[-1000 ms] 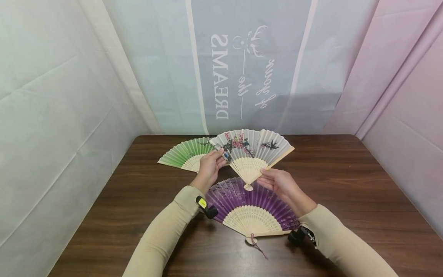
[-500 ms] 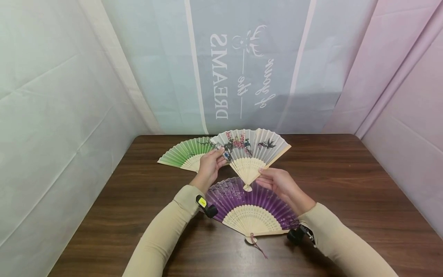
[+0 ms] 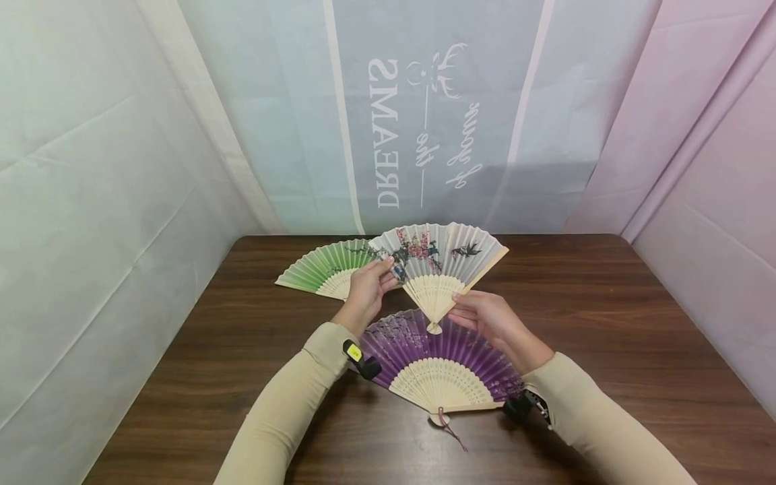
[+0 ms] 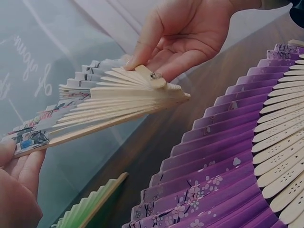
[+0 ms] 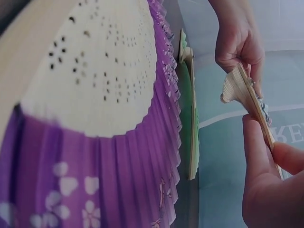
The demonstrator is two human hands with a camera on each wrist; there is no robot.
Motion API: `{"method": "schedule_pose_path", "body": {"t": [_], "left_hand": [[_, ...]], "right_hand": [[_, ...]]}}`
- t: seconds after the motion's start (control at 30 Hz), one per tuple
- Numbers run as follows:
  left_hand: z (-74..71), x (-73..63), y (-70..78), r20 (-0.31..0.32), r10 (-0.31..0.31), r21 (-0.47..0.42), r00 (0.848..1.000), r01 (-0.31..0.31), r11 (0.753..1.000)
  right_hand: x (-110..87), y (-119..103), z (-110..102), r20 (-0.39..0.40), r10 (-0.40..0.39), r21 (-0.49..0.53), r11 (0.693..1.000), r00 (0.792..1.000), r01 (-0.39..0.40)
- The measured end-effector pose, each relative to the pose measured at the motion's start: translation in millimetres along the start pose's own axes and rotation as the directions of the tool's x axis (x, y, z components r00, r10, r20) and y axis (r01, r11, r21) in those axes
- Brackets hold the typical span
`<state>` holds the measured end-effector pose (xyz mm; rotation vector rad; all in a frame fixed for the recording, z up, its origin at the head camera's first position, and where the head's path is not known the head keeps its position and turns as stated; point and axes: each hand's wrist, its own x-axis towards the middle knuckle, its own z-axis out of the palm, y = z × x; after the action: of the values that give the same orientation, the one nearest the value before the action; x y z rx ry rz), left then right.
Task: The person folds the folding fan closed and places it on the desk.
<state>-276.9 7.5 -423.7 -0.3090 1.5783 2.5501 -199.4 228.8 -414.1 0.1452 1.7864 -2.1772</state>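
Observation:
An unfolded white folding fan, printed with pink blossoms and a dark bird, is held up between both hands. My left hand pinches its left edge near the cloth. At the right edge, low on the pale ribs, my right hand grips the outer rib between thumb and fingers. Below the white fan an unfolded purple fan with blossom print lies on the table, its cord toward me. Behind my left hand lies a green fan, partly covered. The left wrist view shows the white fan's ribs side-on, above the table.
The brown wooden table has its far edge against a grey-blue cloth backdrop with mirrored lettering. Pale cloth walls stand on both sides. Dark cameras are strapped on both wrists.
The white fan's right edge has come slightly to the left and up, with my right hand shifting a little along with it. My left hand and the other fans stay nearly still.

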Motion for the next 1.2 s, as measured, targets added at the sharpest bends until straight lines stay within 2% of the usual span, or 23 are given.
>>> {"method": "schedule_pose_path", "body": {"t": [0.2,0.63,1.2], "left_hand": [[1.3,1.5,-0.2,0.013,0.003,-0.022,1.000,-0.003,1.000],[1.0,0.5,-2.3,0.021,-0.023,0.007,1.000,0.023,1.000],[2.4,-2.9,-0.9,0.035,-0.034,0.091,0.999,0.031,0.995]], "right_hand": [[0.7,-1.6,-1.1,0.024,0.010,0.018,1.000,1.000,-0.011],[2.5,1.6,-3.3,0.037,0.018,0.006,1.000,0.999,-0.018],[2.8,3.5,-2.6,0.033,0.028,-0.021,0.999,0.999,-0.028]]}}
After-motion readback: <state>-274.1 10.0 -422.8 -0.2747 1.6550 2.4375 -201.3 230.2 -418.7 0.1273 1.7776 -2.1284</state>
